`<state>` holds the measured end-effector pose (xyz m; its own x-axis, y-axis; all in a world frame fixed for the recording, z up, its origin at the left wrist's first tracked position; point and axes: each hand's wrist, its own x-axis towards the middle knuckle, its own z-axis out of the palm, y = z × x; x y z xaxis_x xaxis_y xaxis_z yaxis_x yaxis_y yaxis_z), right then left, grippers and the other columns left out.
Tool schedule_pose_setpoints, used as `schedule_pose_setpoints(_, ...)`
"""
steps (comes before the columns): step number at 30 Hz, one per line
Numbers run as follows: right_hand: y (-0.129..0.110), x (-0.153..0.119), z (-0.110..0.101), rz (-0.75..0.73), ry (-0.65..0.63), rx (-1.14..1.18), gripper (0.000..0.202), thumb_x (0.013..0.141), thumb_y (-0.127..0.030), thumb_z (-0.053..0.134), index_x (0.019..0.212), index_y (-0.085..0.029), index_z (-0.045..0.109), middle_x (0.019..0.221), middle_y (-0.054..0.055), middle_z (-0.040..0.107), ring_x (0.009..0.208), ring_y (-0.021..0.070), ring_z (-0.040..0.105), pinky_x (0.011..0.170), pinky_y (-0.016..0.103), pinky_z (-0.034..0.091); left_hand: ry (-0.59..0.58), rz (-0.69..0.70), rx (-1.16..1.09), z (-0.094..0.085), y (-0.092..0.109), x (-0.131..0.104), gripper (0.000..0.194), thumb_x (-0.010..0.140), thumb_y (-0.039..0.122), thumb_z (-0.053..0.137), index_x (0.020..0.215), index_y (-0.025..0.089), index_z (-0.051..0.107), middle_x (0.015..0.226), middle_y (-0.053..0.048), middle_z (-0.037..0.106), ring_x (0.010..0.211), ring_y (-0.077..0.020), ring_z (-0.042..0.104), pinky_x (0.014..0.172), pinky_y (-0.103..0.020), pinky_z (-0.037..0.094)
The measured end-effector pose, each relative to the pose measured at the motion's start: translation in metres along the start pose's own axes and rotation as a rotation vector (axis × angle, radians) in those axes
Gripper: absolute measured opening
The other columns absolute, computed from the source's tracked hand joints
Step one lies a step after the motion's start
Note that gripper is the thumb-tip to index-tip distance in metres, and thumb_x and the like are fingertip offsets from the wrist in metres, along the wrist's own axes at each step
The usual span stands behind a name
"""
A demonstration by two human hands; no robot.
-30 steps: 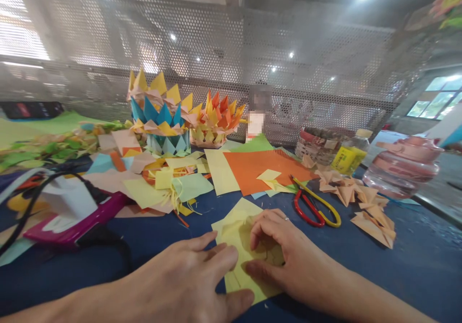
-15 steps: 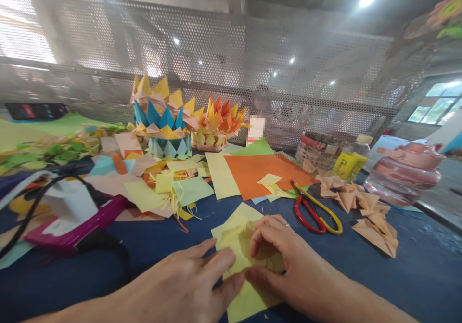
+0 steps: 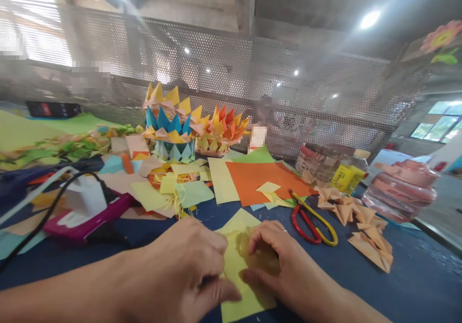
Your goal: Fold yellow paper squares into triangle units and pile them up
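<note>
Paper (image 3: 249,306), pale yellow, lies with its long axis running toward the mesh screen (image 3: 310,87), the right hand (image 3: 292,265) half open over its right side, the left hand (image 3: 180,265) curled equally near its left, whether pinching it I can't tell.

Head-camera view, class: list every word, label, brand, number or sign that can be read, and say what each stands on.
No text can be read with certainty.
Yellow label on the clear bottle: dark marks, too small and blurred to read.
Black object at the back left: pale marks and a red patch, too blurred to read.
</note>
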<state>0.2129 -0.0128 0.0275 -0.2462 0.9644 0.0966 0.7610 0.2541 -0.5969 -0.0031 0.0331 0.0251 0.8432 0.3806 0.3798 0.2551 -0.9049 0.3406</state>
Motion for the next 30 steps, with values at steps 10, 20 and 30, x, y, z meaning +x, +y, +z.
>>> schedule_pose_setpoints(10, 0.002, -0.002, -0.001, -0.054, 0.011, -0.014, 0.019, 0.073, -0.012, 0.069, 0.083, -0.020, 0.054, 0.091, 0.001, 0.058, 0.091, 0.0210, 0.052, 0.080, 0.033, 0.039, 0.208, -0.083, -0.076, -0.002, -0.022, 0.021, 0.012, 0.086, 0.007, 0.050, 0.090, 0.016, 0.057, 0.091, -0.005, 0.059, 0.085, -0.0168, 0.058, 0.078, -0.029, 0.045)
schedule_pose_setpoints(20, 0.009, -0.002, 0.000, -0.155, 0.036, -0.034, 0.025, 0.073, 0.004, 0.053, 0.081, -0.020, 0.054, 0.085, 0.000, 0.058, 0.084, 0.0185, 0.052, 0.076, 0.032, 0.038, 0.095, 0.116, -0.082, 0.010, -0.030, 0.021, 0.038, 0.078, -0.005, 0.042, 0.102, 0.017, 0.063, 0.108, -0.007, 0.064, 0.105, -0.0187, 0.058, 0.095, -0.033, 0.043)
schedule_pose_setpoints(30, 0.008, -0.002, 0.000, -0.186, 0.162, -0.011, 0.019, 0.080, -0.002, 0.050, 0.085, -0.020, 0.053, 0.090, 0.002, 0.056, 0.084, 0.0182, 0.053, 0.073, 0.031, 0.041, 0.140, 0.274, 0.037, 0.015, -0.035, 0.025, 0.034, 0.078, -0.003, 0.043, 0.094, 0.017, 0.066, 0.096, -0.004, 0.069, 0.096, -0.0172, 0.062, 0.088, -0.030, 0.047)
